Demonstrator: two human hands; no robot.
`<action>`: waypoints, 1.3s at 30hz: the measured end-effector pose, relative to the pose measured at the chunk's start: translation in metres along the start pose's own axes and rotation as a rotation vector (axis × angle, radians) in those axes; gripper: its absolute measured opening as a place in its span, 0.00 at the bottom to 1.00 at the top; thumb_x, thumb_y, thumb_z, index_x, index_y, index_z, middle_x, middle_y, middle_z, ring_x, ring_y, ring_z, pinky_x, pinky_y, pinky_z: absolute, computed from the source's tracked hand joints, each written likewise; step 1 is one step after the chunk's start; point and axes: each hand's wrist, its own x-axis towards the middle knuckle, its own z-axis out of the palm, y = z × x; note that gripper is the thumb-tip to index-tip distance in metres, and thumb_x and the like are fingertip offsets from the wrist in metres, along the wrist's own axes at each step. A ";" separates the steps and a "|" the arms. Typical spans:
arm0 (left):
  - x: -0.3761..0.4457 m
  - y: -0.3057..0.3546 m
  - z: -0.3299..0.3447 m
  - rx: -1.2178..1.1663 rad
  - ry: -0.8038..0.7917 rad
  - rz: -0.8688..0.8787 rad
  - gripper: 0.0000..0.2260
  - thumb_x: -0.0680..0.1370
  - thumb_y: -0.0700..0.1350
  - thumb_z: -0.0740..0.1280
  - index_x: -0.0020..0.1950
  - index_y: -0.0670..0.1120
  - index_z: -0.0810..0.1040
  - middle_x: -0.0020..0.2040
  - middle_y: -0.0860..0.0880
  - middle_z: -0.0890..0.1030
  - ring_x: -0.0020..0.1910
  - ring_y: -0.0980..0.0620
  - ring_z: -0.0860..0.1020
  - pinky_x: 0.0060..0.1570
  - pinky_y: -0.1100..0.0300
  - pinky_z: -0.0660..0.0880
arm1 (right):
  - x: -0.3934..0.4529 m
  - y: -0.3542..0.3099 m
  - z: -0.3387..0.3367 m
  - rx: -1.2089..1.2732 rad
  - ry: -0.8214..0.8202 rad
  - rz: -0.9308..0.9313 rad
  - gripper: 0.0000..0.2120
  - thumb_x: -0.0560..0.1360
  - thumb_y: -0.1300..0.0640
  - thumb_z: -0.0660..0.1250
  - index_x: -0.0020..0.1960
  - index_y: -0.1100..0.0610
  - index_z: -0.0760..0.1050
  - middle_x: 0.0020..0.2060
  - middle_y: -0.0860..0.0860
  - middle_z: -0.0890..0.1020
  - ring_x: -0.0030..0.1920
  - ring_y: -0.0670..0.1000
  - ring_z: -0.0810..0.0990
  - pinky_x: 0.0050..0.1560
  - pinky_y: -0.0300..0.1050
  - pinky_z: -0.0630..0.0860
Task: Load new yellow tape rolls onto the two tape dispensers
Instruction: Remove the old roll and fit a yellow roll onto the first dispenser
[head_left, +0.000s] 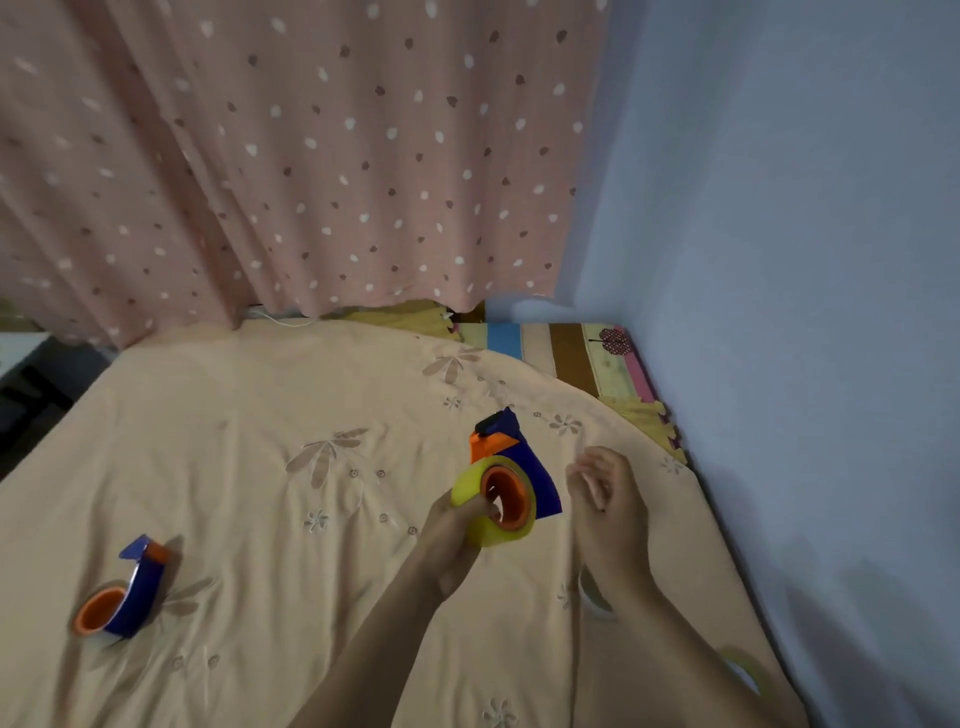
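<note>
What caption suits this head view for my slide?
Left hand holds yellow tape roll on a blue dispenser; second dispenser lies on the bedsheet.

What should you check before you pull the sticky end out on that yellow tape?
1. Yellow tape roll sits on the orange hub of the held dispenser: ok.
2. Left hand grips the roll: ok.
3. Right hand free to pull: ok, fingers loosely curled, touching nothing.
4. Loose tape end found: cannot tell.
5. Second dispenser loaded: not ok, no yellow roll on it.
6. Spare yellow roll nearby: ok, on the bedspread.
</note>
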 end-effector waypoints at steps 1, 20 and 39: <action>-0.004 0.007 -0.005 0.005 0.019 0.023 0.19 0.68 0.36 0.68 0.58 0.41 0.80 0.53 0.41 0.80 0.54 0.44 0.78 0.53 0.50 0.76 | 0.004 -0.004 0.007 -0.017 -0.025 0.025 0.16 0.78 0.46 0.68 0.64 0.46 0.71 0.60 0.42 0.80 0.61 0.46 0.80 0.54 0.37 0.79; -0.114 0.060 -0.141 -0.140 0.453 0.148 0.11 0.75 0.39 0.69 0.56 0.39 0.84 0.56 0.38 0.85 0.56 0.43 0.84 0.59 0.42 0.78 | -0.076 -0.085 0.199 -0.043 -0.676 0.168 0.08 0.78 0.59 0.62 0.51 0.55 0.80 0.44 0.53 0.85 0.44 0.53 0.85 0.45 0.46 0.82; -0.261 0.126 -0.398 0.039 0.521 0.075 0.19 0.78 0.47 0.72 0.61 0.34 0.79 0.51 0.38 0.84 0.50 0.47 0.83 0.48 0.56 0.81 | -0.246 -0.167 0.424 -0.221 -0.616 0.177 0.07 0.77 0.58 0.62 0.43 0.59 0.76 0.38 0.53 0.81 0.38 0.55 0.79 0.32 0.42 0.72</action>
